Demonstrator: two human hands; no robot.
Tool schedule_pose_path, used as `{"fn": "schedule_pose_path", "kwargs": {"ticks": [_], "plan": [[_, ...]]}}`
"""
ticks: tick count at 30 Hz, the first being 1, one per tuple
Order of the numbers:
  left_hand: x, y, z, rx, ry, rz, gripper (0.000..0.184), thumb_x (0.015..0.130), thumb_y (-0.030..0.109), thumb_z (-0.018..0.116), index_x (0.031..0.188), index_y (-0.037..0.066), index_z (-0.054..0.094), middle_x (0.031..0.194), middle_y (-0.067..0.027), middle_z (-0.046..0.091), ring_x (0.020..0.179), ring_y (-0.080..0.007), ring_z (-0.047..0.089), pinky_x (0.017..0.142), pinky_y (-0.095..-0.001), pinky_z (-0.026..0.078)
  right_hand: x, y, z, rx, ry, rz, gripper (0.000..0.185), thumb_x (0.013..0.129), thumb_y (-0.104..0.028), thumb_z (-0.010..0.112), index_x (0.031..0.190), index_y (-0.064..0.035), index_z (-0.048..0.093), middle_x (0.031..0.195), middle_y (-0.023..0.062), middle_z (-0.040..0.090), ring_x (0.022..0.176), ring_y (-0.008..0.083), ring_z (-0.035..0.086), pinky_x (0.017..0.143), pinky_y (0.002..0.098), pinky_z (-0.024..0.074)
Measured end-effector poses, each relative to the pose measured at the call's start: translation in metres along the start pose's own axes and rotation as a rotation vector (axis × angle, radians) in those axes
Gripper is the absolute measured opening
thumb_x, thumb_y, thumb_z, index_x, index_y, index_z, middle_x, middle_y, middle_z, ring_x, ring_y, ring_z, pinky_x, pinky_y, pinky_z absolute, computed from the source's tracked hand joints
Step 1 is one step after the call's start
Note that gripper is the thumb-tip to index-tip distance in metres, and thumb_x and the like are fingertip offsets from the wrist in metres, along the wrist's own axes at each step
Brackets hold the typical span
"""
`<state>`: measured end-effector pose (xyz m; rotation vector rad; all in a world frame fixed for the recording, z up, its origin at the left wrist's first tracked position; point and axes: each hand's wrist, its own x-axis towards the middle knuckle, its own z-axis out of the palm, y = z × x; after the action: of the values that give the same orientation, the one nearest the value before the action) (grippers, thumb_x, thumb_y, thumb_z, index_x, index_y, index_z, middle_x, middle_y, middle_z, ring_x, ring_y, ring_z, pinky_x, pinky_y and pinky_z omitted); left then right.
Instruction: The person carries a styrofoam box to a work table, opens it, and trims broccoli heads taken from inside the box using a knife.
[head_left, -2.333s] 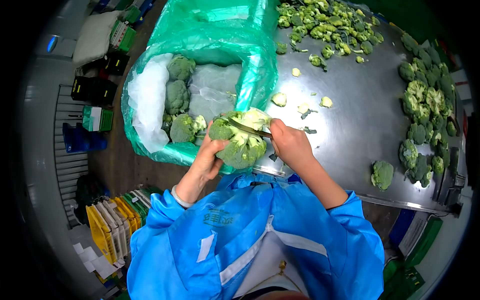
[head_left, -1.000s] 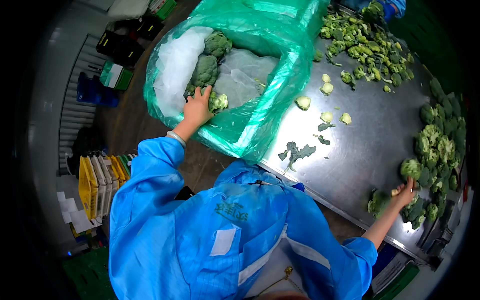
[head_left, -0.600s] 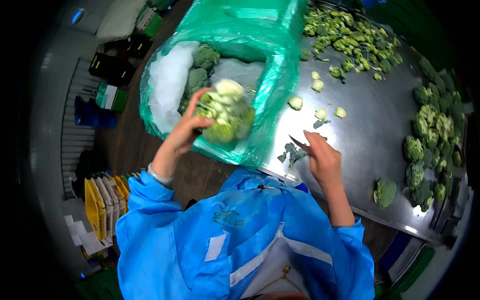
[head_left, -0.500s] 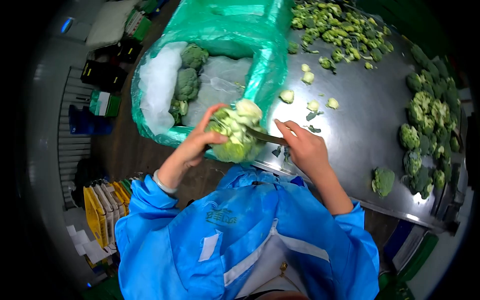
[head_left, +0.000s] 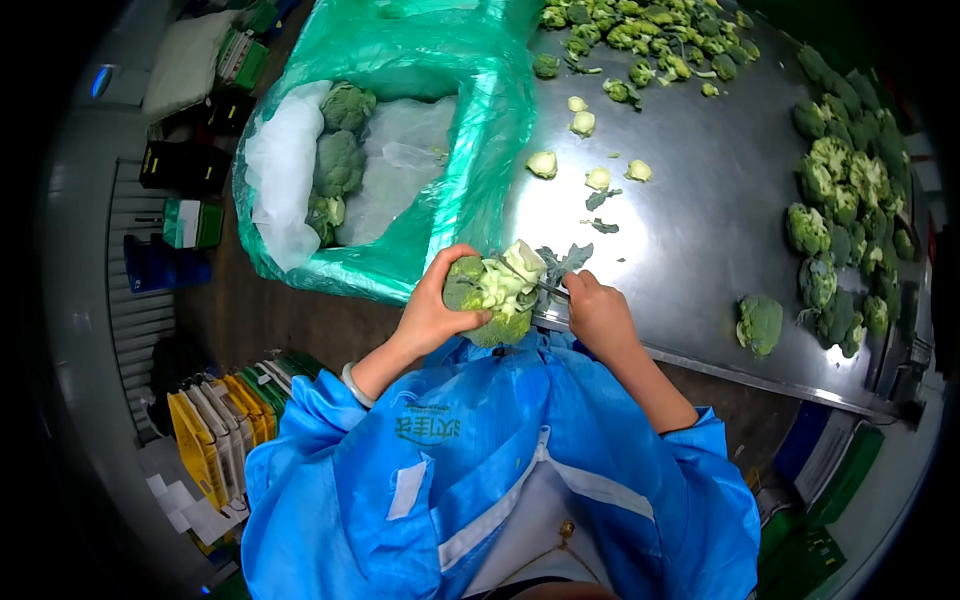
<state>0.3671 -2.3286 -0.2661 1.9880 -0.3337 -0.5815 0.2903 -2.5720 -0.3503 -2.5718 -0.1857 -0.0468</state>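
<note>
Broccoli head (head_left: 497, 300) held near desk (head_left: 715, 215) edge, left grip (head_left: 430, 313) clamped on it. Stem axis runs forward-right, toward right grip (head_left: 603, 316), clamped on knife (head_left: 552, 290), blade at stem. Left nearer, touching. Desk: metal, cut stubs (head_left: 541, 165), broccoli pile (head_left: 840, 205) at right. Green-lined crate (head_left: 487, 140) left, stacked crates (head_left: 197, 450) farther left.

Surface (head_left: 690, 250), 2 o'clock: bare metal, smooth, glossy. Liner (head_left: 487, 120), 11 o'clock: thin green plastic, glossy, creased. Wrap (head_left: 282, 170) inside it: white, film-like, crumpled. Broccoli (head_left: 468, 288), dial centre: rough and matt, smooth where pale. Knife (head_left: 552, 291): dark metal. Jacket (head_left: 500, 400), 6 o'clock: blue cloth, slight sheen. Crates (head_left: 197, 445), 8 o'clock: hard plastic.
</note>
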Motion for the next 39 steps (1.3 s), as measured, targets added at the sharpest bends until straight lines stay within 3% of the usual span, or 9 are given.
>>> {"fn": "schedule_pose_path", "kwargs": {"ticks": [7, 13, 17, 21, 22, 25, 29, 35, 39], "plan": [[0.007, 0.017, 0.0, 0.029, -0.152, 0.033, 0.069, 0.065, 0.015, 0.079, 0.127, 0.009, 0.049, 0.12, -0.0083, 0.053, 0.114, -0.0211, 0.054, 0.1, -0.0329, 0.042, -0.006, 0.004, -0.015, 0.031, 0.098, -0.074, 0.015, 0.081, -0.006, 0.059, 0.095, -0.0026, 0.058, 0.085, 0.0152, 0.063, 0.067, 0.0309, 0.067, 0.056, 0.0426, 0.0542], [-0.004, 0.033, -0.021, 0.586, 0.303, 0.507, 0.073, 0.056, 0.019, 0.083, 0.121, 0.012, 0.051, 0.123, -0.0184, 0.053, 0.109, -0.037, 0.061, 0.089, -0.0423, 0.052, -0.044, 0.107, 0.025, -0.214, -0.379, 0.352, 0.019, 0.089, -0.005, 0.055, 0.106, -0.0003, 0.062, 0.086, 0.0215, 0.07, 0.078, 0.0356, 0.069, 0.068, 0.0467, 0.0552], [0.016, 0.035, -0.021, 0.78, 0.41, 0.624, 0.07, 0.049, 0.02, 0.088, 0.112, 0.011, 0.06, 0.126, -0.0243, 0.052, 0.106, -0.0439, 0.06, 0.086, -0.0459, 0.054, 0.005, 0.006, -0.059, 0.703, -0.01, 0.23, 0.049, 0.083, -0.02, 0.075, 0.126, -0.0049, 0.059, 0.103, 0.0158, 0.071, 0.087, 0.0286, 0.07, 0.072, 0.038, 0.0551], [0.034, 0.03, 0.017, 0.77, 0.248, 0.852, 0.075, 0.049, 0.025, 0.089, 0.119, 0.018, 0.064, 0.128, -0.0186, 0.054, 0.114, -0.0441, 0.057, 0.091, -0.0504, 0.051, 0.028, -0.024, -0.051, 1.006, 0.167, 0.28, 0.062, 0.077, -0.026, 0.083, 0.129, -0.0063, 0.055, 0.104, 0.0097, 0.067, 0.088, 0.0158, 0.064, 0.076, 0.029, 0.0534], [0.038, 0.036, 0.027, 0.688, 0.2, 0.766, 0.08, 0.048, 0.027, 0.089, 0.124, 0.025, 0.063, 0.132, -0.0132, 0.051, 0.119, -0.0447, 0.05, 0.091, -0.0485, 0.051, 0.028, -0.014, -0.056, 1.102, 0.022, 0.327, 0.062, 0.077, -0.023, 0.082, 0.129, -0.0067, 0.053, 0.103, 0.0111, 0.066, 0.092, 0.0169, 0.064, 0.078, 0.03, 0.0533], [0.053, 0.043, 0.02, 0.573, 0.019, 0.701, 0.072, 0.067, 0.033, 0.085, 0.132, 0.019, 0.057, 0.142, -0.0159, 0.045, 0.123, -0.0402, 0.05, 0.097, -0.0488, 0.046, 0.004, 0.032, -0.021, 1.433, 0.16, 0.625, 0.045, 0.084, -0.018, 0.069, 0.125, -0.0024, 0.053, 0.069, 0.0015, 0.056, 0.042, 0.0061, 0.042, 0.037, 0.0217, 0.0342], [0.089, 0.003, -0.075, 0.757, 0.417, 0.496, 0.048, 0.079, 0.017, 0.076, 0.123, 0.004, 0.061, 0.118, -0.0164, 0.064, 0.111, -0.0364, 0.06, 0.095, -0.0428, 0.049, -0.046, 0.138, -0.051, 1.213, 0.468, 0.976, 0.02, 0.09, -0.028, 0.066, 0.091, -0.01, 0.058, 0.064, -0.0008, 0.054, 0.044, 0.0069, 0.047, 0.037, 0.0222, 0.035], [0.149, -0.108, -0.22, 1.444, 0.243, 0.216, 0.061, 0.075, 0.009, 0.07, 0.134, 0.015, 0.054, 0.145, -0.011, 0.044, 0.132, -0.039, 0.041, 0.108, -0.046, 0.037, -0.086, 0.297, -0.173, 0.74, 1.335, 0.96, 0.032, 0.092, -0.038, 0.066, 0.101, -0.007, 0.063, 0.071, 0.0033, 0.062, 0.047, 0.0074, 0.044, 0.039, 0.0216, 0.032], [0.168, -0.14, -0.233, 1.898, 0.035, 0.242, 0.059, 0.078, 0.024, 0.068, 0.135, 0.027, 0.055, 0.148, -0.0095, 0.04, 0.131, -0.0452, 0.038, 0.105, -0.057, 0.033, -0.045, 0.264, -0.186, 0.592, 1.066, 1.003, 0.037, 0.092, -0.035, 0.067, 0.118, -0.0092, 0.06, 0.096, 0.0052, 0.067, 0.045, 0.0072, 0.043, 0.038, 0.0228, 0.032]]}}
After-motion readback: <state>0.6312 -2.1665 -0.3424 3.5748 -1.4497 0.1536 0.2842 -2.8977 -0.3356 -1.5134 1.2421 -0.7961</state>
